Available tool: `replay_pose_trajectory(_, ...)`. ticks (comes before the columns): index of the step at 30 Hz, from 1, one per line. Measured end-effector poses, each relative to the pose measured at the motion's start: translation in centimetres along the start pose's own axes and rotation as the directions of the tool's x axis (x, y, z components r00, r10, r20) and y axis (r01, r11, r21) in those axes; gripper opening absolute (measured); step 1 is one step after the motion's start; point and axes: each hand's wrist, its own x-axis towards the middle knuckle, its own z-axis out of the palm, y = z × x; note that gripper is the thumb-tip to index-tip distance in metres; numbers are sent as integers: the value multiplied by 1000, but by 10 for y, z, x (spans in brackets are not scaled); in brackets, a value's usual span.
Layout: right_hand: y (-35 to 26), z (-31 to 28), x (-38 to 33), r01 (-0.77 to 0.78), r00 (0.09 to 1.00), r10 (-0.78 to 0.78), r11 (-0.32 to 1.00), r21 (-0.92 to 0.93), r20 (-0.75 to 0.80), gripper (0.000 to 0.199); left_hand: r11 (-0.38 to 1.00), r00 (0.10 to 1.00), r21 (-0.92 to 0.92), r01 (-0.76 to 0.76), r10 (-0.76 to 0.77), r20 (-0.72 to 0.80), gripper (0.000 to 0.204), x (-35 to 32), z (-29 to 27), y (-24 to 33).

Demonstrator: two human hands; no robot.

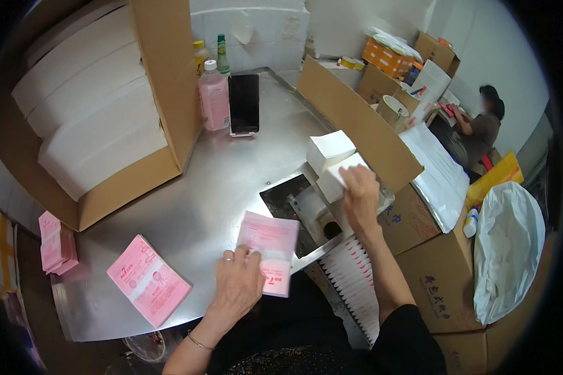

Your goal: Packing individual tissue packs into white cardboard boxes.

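Observation:
My left hand [239,278] has its fingers curled over a pink printed plastic bag [269,234] at the near edge of the metal table; its thumb is mostly hidden. Further right, my right hand [361,194] grips the top of a white stack of folded paper napkins [333,186], fingers closed at its edge. Another white napkin stack [329,150] stands just behind it. Both stacks are beside a rectangular opening [294,194] in the table with a metal part inside. A pile of pink printed bags [149,281] lies to the left of my left hand.
A large open carton [162,81] with white stacks fills the left. A phone [244,103] stands upright beside a pink-liquid bottle [214,97]. More pink packets [57,244] sit at the left edge. White red-marked packs [350,275] line up below right. Cartons [441,281] and a seated person [481,131] are at right.

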Motion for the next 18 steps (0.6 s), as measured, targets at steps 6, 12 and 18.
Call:
replay_pose_trajectory(6,-153,-46,-71,380,819,-569,639,669,78,43,991,996,-117,60,-51,77,56,-3,-10,-18)
replay_pose_trajectory(12,-140,41,-31,129,798,-335,907,402,501,32,988,999,-150,32,-32,0,71,3,-19,6)
replay_pose_trajectory(18,-67,61,-42,-412,665,90,872,264,742,16,988,987,-138,67,-45,157,43,-41,-56,-13)
